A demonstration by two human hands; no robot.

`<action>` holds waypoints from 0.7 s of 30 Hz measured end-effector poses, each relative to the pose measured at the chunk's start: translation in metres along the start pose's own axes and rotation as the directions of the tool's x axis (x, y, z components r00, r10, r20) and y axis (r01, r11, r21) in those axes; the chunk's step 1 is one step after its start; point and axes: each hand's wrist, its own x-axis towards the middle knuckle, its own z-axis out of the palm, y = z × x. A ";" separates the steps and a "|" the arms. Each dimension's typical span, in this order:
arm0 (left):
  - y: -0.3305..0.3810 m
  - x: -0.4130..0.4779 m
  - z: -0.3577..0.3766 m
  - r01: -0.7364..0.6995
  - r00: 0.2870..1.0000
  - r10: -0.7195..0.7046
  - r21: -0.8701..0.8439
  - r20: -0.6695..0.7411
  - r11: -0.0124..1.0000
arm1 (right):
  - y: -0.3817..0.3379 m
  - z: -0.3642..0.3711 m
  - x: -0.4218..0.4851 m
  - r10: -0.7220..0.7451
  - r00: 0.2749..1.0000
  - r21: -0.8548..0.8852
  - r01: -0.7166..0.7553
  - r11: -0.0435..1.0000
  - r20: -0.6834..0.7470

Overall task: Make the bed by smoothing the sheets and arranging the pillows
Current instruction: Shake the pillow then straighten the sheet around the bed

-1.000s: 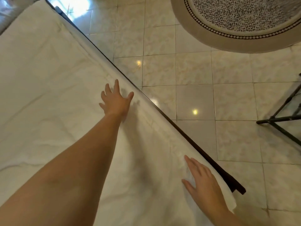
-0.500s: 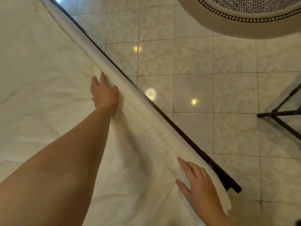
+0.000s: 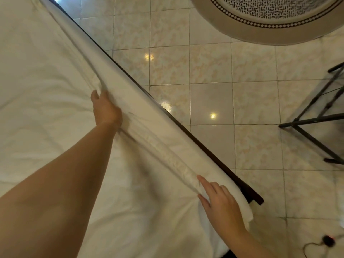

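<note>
Matt, creased cloth sheet; glossy floor tiles (woven rug)

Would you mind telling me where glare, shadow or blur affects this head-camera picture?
Head view: glare spots dot the glossy floor tiles; a soft shadow falls on the sheet beside the left hand; the black stand at right looks motion-blurred; lighting is warm and dim.

- Glossy beige marbled floor tiles, pale grout lines, a few ceiling-light glints.
- Round rug at top: wide tan border, dark diamond trim, speckled centre.
- Black metal stand legs at right, on the tiles.
- Small black gadget with thin cable, bottom right; details too small to make out.
</note>
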 end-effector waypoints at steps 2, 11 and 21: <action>-0.010 -0.006 -0.010 -0.010 0.999 0.010 -0.002 -0.043 1.000 | -0.002 0.002 -0.008 0.001 1.000 -0.012 -0.002 1.000 -0.011; -0.062 -0.050 -0.083 -0.051 0.995 0.046 -0.054 -0.093 0.997 | -0.041 0.007 -0.067 0.030 0.998 0.115 -0.035 0.993 0.051; -0.144 -0.122 -0.230 -0.128 0.984 0.122 -0.039 -0.131 0.991 | -0.140 0.015 -0.182 -0.009 0.994 0.168 -0.009 0.986 0.106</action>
